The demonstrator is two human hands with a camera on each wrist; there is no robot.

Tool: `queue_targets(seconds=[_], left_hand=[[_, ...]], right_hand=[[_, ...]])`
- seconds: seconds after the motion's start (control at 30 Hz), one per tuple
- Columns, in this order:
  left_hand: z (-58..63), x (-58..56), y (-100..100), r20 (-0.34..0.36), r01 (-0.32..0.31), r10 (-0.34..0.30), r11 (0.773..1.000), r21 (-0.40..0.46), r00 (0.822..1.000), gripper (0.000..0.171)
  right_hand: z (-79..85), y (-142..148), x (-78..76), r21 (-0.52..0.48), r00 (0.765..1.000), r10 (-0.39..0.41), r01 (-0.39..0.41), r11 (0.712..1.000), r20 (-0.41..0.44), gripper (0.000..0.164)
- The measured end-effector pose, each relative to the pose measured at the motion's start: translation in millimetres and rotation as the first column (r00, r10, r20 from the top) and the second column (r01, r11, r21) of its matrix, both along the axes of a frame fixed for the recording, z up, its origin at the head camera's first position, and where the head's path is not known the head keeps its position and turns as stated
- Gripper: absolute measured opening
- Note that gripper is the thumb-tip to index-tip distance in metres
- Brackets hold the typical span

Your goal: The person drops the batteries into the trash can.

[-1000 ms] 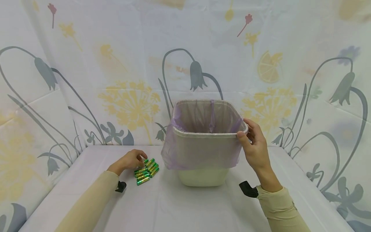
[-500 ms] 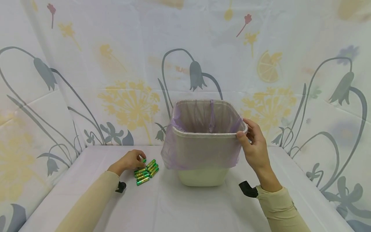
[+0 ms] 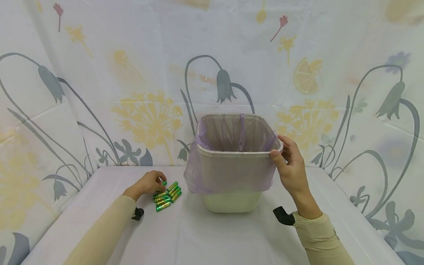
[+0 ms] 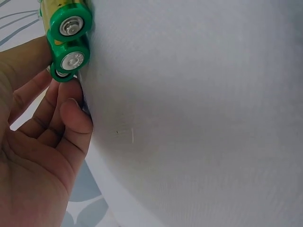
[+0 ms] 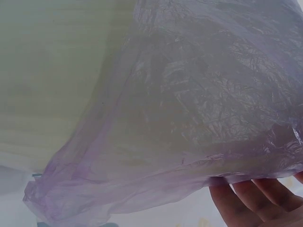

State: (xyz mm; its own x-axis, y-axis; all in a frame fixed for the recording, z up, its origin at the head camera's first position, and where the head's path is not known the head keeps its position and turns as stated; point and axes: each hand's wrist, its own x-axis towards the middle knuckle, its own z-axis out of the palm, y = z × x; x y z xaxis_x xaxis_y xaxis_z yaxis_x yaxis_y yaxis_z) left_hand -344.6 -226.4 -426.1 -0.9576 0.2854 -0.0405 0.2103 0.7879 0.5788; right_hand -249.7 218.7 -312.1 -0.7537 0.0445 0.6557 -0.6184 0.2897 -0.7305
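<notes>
Batteries [image 3: 163,202] on the bench [image 3: 212,239], left of the waste bin: slim cylinders, glossy green-and-gold wrap. Nearest ones lie side by side; those to the right slant at another angle. Left wrist view gives some end-on: smooth green rings around round silver metal faces. Bench covering: white, matte cloth, faint creases.

Left hand [image 3: 148,183], at the far left edge of the group: fingers bent, thumb and forefinger pinching one battery [image 3: 164,183], only a green end of which shows between them in the head view.

Waste bin [image 3: 232,203]: upright, rigid, smooth, pale cream-green, narrowing toward the base; squarish mouth, rounded corners. Liner [image 3: 235,173]: thin, translucent violet film, turned outward over the rim and hanging loose, finely wrinkled; bare wall below its edge. Right hand [image 3: 291,173] grips the near right rim corner through the film, thumb on the front, fingers round the side. Inside, a vertical pleat on the far wall.

Behind: backdrop cloth [image 3: 139,48], white, lightly creased, printed with grey bellflowers, yellow flower heads, a citrus slice.
</notes>
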Motion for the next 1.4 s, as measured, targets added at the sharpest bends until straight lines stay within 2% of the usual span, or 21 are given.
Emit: queue_targets(seconds=[0.2, 0.37, 0.5, 0.67, 0.87, 1.13, 1.27, 1.4], left_hand=[[7.7, 2.1, -3.7, -0.008, 0.004, -0.004, 1.000, 0.007, 1.000, 0.025], [30.7, 0.8, -4.5, -0.008, 0.035, -0.035, 0.999, 0.027, 0.999, 0.027], [60.0, 0.4, -0.1, -0.044, 0.073, -0.073, 0.997, 0.018, 0.996, 0.030], [98.7, 1.8, 10.9, -0.132, 0.103, -0.102, 0.995, -0.002, 0.986, 0.030], [143.2, 3.5, 25.0, -0.171, 0.129, -0.131, 0.991, -0.022, 0.977, 0.031], [205.4, 10.5, 54.2, -0.247, 0.190, -0.196, 0.981, -0.047, 0.949, 0.033], [230.0, 14.5, 74.0, -0.268, 0.212, -0.216, 0.976, -0.044, 0.939, 0.034], [248.7, 17.1, 96.1, -0.276, 0.240, -0.238, 0.970, -0.029, 0.931, 0.033]], right_hand=[[-0.3, -0.4, -0.4, -0.008, 1.000, 0.008, -0.008, 1.000, -0.004, 0.048], [-0.7, 0.0, -0.5, -0.003, 1.000, 0.004, -0.004, 1.000, -0.004, 0.048], [-1.2, 1.0, -0.4, 0.011, 1.000, -0.009, 0.010, 1.000, -0.008, 0.048], [-0.5, 1.2, -0.4, 0.014, 1.000, -0.015, 0.015, 1.000, -0.009, 0.048], [-0.1, -0.3, 0.8, 0.004, 1.000, -0.006, 0.006, 1.000, -0.008, 0.048], [-2.3, 0.5, 0.1, 0.005, 1.000, -0.016, 0.017, 1.000, -0.012, 0.048], [-2.4, 0.6, -0.1, 0.003, 1.000, -0.012, 0.012, 1.000, -0.015, 0.048], [-2.0, 0.6, -0.1, 0.017, 1.000, -0.011, 0.011, 1.000, -0.022, 0.048]])
